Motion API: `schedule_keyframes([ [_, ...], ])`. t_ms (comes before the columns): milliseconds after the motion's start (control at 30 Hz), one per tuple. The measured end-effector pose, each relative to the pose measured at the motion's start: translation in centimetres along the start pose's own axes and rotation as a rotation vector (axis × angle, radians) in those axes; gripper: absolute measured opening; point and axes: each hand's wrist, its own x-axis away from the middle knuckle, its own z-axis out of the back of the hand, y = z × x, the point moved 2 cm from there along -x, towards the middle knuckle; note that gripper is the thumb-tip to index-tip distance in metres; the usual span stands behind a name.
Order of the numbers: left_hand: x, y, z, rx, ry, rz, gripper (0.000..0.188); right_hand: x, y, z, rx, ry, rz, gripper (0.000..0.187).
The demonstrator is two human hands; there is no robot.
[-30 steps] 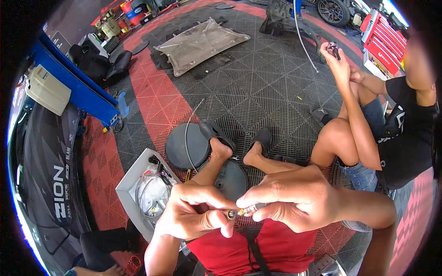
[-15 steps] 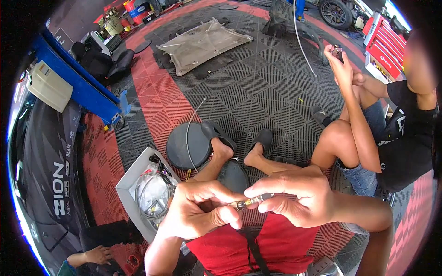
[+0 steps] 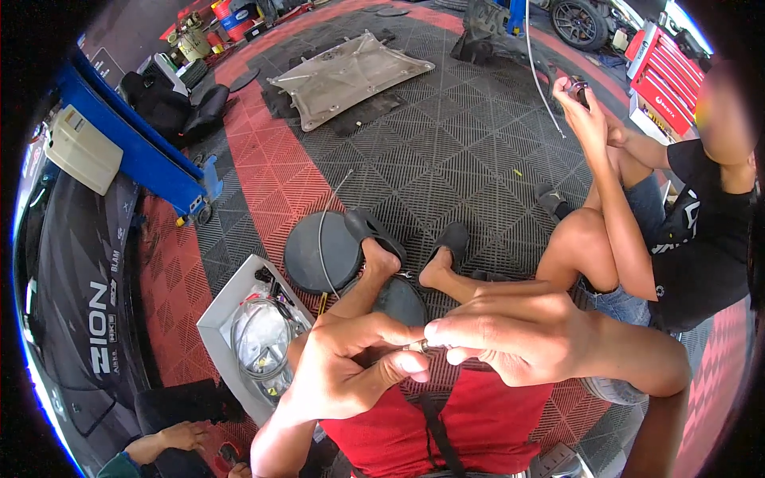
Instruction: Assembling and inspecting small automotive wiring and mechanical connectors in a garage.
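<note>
My left hand (image 3: 343, 370) is closed, its thumb and forefinger pinching one end of a small metal fitting (image 3: 415, 347). From the other side my right hand (image 3: 522, 334) closes on the same fitting with thumb and fingertips. Only a short shiny piece shows between the fingers; the rest is hidden. Both hands are held above my lap, over red cloth. To the left of my left arm stands a white box (image 3: 213, 315) with a coiled grey hose (image 3: 237, 350) and clear plastic bags inside.
Round dark pads (image 3: 307, 267) lie by my feet, a thin cable (image 3: 321, 239) across one. At right a person (image 3: 701, 255) sits, holding a small dark object. Another person's hand (image 3: 182, 436) shows lower left. Beyond are a metal panel (image 3: 351, 76), blue post (image 3: 135, 151) and red tool chest (image 3: 665, 76).
My right fingers have moved closer to my left fingertips and now cover most of the fitting, which showed more before. The hand at lower left has shifted slightly right.
</note>
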Motion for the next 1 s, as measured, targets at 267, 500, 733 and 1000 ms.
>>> schedule_keyframes([
  [267,-0.2,-0.6,-0.3,-0.079,0.032,0.024,0.021,0.2,0.1,0.1,-0.158,0.011,-0.173,0.026],
  [500,-0.3,-0.3,-0.3,-0.231,0.122,-0.017,0.019,-0.1,0.1,-0.6,-0.240,0.033,-0.376,0.014],
  [733,-0.1,-0.4,-0.5,-0.375,0.153,-0.063,0.020,-0.5,0.2,0.3,-0.161,-0.101,-0.369,0.017],
  [1000,-0.1,-0.6,-1.0,-0.296,0.150,-0.040,0.023,-2.2,0.4,1.6,-0.067,-0.270,-0.309,0.014],
])
